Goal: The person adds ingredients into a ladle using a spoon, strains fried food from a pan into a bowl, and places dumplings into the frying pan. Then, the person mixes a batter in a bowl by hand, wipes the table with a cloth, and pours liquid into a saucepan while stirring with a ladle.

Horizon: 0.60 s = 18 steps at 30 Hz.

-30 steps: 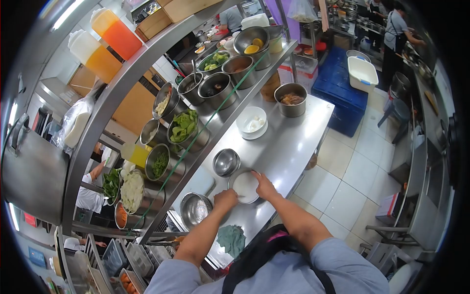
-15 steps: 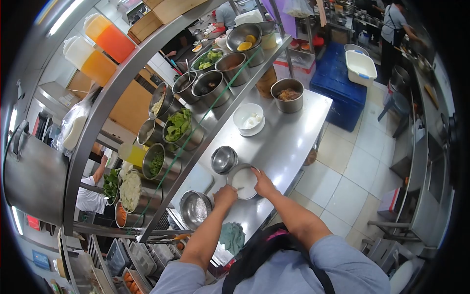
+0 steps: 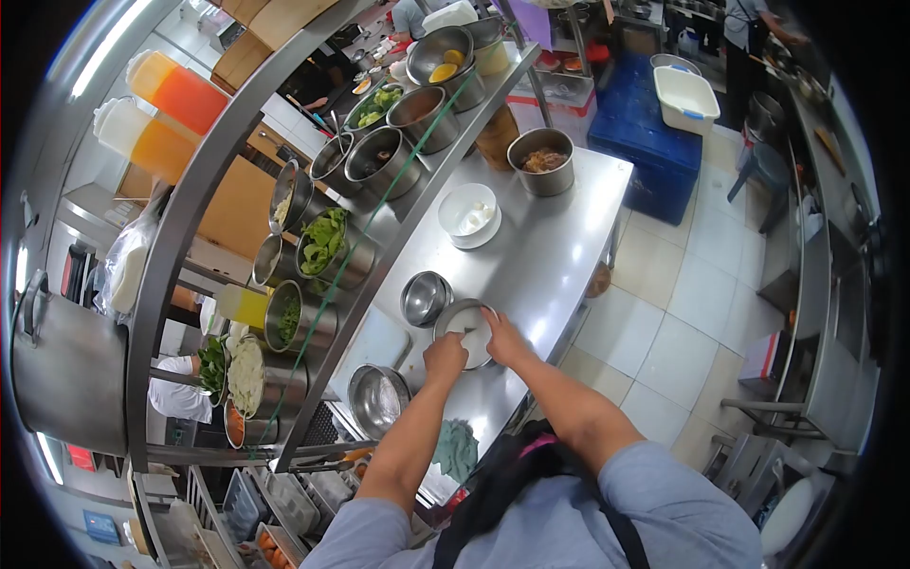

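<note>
My left hand (image 3: 445, 358) is closed at the left side of a round metal bowl (image 3: 482, 357) with white contents. A thin utensil (image 3: 468, 329) reaches from its fingers into the bowl; the utensil's working end is hidden. My right hand (image 3: 509, 339) grips the far right rim of the same bowl, thumb and fingers on the edge. Close by on the left stands a small metal bowl (image 3: 426, 299). A larger metal bowl (image 3: 377, 400) sits nearer my left forearm.
White bowls (image 3: 469, 213) and a metal pot of brown food (image 3: 541, 161) stand farther along the steel table (image 3: 559, 237). A shelf rail (image 3: 408, 223) with several ingredient pots runs along the left. A green cloth (image 3: 456, 449) lies near my body. A blue chest (image 3: 645, 142) stands beyond.
My left hand and the utensil have shifted up and round inside the bowl. My right hand keeps its hold on the rim. The whole view has tilted slightly.
</note>
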Each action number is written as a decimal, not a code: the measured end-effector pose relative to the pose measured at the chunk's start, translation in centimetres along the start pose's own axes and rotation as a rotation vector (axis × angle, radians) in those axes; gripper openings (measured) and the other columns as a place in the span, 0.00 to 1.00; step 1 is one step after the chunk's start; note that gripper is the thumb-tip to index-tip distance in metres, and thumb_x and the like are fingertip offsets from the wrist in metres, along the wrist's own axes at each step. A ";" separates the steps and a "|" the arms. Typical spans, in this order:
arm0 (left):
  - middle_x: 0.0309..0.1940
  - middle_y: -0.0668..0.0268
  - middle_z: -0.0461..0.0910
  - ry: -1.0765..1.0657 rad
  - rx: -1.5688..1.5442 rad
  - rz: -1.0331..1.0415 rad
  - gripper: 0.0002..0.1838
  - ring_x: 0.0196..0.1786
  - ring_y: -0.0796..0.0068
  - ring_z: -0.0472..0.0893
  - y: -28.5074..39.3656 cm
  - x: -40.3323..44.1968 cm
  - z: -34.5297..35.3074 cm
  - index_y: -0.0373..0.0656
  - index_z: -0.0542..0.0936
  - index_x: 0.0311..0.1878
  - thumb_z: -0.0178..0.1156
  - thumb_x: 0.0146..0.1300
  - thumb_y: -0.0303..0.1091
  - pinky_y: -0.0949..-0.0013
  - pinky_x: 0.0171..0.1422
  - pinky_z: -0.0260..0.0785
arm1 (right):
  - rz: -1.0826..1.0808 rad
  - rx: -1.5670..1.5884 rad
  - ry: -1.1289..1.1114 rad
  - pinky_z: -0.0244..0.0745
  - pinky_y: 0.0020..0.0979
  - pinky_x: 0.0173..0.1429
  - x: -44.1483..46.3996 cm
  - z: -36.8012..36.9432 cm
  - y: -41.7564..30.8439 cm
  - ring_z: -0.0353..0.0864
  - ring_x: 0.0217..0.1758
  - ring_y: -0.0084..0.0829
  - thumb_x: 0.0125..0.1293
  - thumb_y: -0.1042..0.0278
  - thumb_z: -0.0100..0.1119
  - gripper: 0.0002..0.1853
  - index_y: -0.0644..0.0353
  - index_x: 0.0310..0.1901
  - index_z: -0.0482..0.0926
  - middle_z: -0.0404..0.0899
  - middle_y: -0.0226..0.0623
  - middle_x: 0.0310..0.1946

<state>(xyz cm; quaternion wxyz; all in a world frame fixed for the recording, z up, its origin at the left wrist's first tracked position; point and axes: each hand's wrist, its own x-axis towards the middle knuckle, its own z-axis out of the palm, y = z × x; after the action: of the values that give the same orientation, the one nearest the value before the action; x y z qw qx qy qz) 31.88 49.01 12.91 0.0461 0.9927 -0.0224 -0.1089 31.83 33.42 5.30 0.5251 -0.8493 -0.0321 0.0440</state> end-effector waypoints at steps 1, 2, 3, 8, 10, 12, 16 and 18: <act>0.43 0.51 0.86 0.022 0.010 0.020 0.20 0.47 0.51 0.85 -0.2 0.5 0.4 0.51 0.85 0.54 0.56 0.57 0.30 0.51 0.53 0.76 | 0.008 0.005 -0.001 0.69 0.46 0.69 0.2 0.3 0.2 0.70 0.67 0.57 0.56 0.81 0.53 0.39 0.52 0.72 0.61 0.62 0.50 0.70; 0.43 0.50 0.86 0.040 0.018 0.039 0.21 0.47 0.50 0.85 -0.3 0.7 0.6 0.51 0.85 0.54 0.55 0.58 0.30 0.51 0.53 0.76 | -0.024 0.019 0.035 0.69 0.46 0.69 0.3 0.6 0.5 0.70 0.67 0.57 0.55 0.81 0.53 0.39 0.52 0.72 0.62 0.63 0.50 0.70; 0.43 0.50 0.86 0.023 0.020 0.039 0.21 0.47 0.50 0.85 -0.5 1.1 0.9 0.51 0.85 0.54 0.55 0.58 0.30 0.51 0.53 0.76 | -0.052 0.032 0.069 0.69 0.46 0.69 0.2 1.1 1.0 0.70 0.67 0.56 0.55 0.82 0.53 0.39 0.52 0.72 0.62 0.63 0.49 0.70; 0.42 0.51 0.86 -0.027 0.199 0.128 0.23 0.45 0.51 0.86 0.1 1.8 -2.8 0.54 0.85 0.55 0.56 0.57 0.28 0.49 0.50 0.78 | -0.007 0.059 0.058 0.70 0.46 0.68 -0.2 0.6 0.3 0.70 0.66 0.57 0.54 0.84 0.51 0.39 0.54 0.72 0.63 0.63 0.53 0.68; 0.38 0.51 0.86 0.014 0.260 0.241 0.16 0.41 0.50 0.86 -0.2 2.4 -4.0 0.50 0.85 0.48 0.55 0.59 0.29 0.50 0.46 0.79 | -0.005 0.073 0.059 0.70 0.46 0.67 -0.4 0.3 -0.3 0.70 0.65 0.59 0.53 0.86 0.50 0.40 0.56 0.72 0.62 0.64 0.57 0.67; 0.31 0.53 0.86 0.143 0.350 0.420 0.11 0.33 0.53 0.87 0.2 2.7 -4.9 0.44 0.86 0.35 0.53 0.63 0.31 0.53 0.38 0.80 | 0.027 0.060 0.041 0.70 0.45 0.68 -0.4 -0.2 -0.9 0.69 0.66 0.58 0.53 0.85 0.50 0.39 0.55 0.71 0.63 0.64 0.55 0.68; 0.31 0.57 0.86 0.169 0.483 0.441 0.12 0.35 0.58 0.88 0.1 4.7 -3.1 0.46 0.87 0.34 0.54 0.64 0.32 0.56 0.37 0.80 | 0.052 0.004 0.024 0.70 0.45 0.69 0.2 0.8 0.3 0.69 0.69 0.54 0.55 0.81 0.53 0.41 0.48 0.73 0.60 0.60 0.48 0.73; 0.34 0.55 0.86 0.041 0.595 0.451 0.10 0.35 0.59 0.87 0.5 5.3 -2.1 0.45 0.87 0.36 0.56 0.59 0.30 0.57 0.38 0.79 | 0.068 0.006 0.014 0.70 0.45 0.70 0.2 0.8 0.3 0.69 0.69 0.53 0.56 0.81 0.53 0.41 0.46 0.74 0.60 0.59 0.46 0.73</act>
<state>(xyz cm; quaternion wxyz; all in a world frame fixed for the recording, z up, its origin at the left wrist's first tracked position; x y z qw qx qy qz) 37.53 48.37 13.81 -0.2211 0.9349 -0.2702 -0.0646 31.95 34.01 4.71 0.5261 -0.8486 0.0009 0.0559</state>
